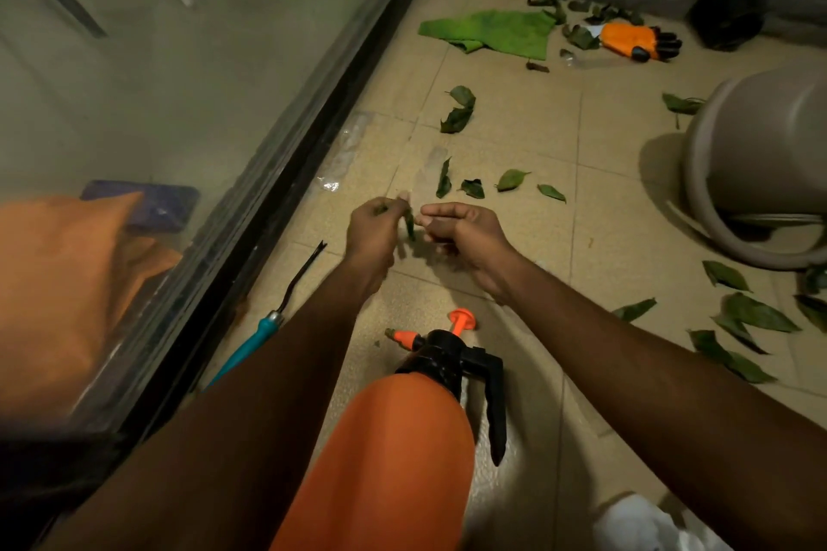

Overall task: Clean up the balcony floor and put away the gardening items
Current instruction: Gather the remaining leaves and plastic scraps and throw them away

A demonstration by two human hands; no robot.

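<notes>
Leaf-gathering looks to be the step in hand; the left hand [376, 228] is closed round a small bunch of dark green leaves [409, 229], one of which dangles from its fingers, presumably so the pickings collect in one fist while the other hand fetches more; the right hand [465, 233] sits just beside that dangling leaf with fingers curled, but whether it pinches the leaf or holds nothing I cannot tell, as blur hides the gap. Both forearms reach forward and down as from a crouch, the hands nearly meeting above the beige tiled balcony floor [559, 246]; more loose green leaves [512, 179] lie scattered ahead and off to the right, so most of the clearing appears undone. A pressure sprayer with a black pump head and orange nozzle [447, 360] stands close in front; a teal-handled forked weeding tool [268, 327] lies along the black track of the sliding glass door [179, 81]; a crumpled green cloth [492, 29], an orange-and-black gardening glove [635, 41] and a tipped-over beige plastic bucket [760, 139] lie farther off, none put away yet.
</notes>
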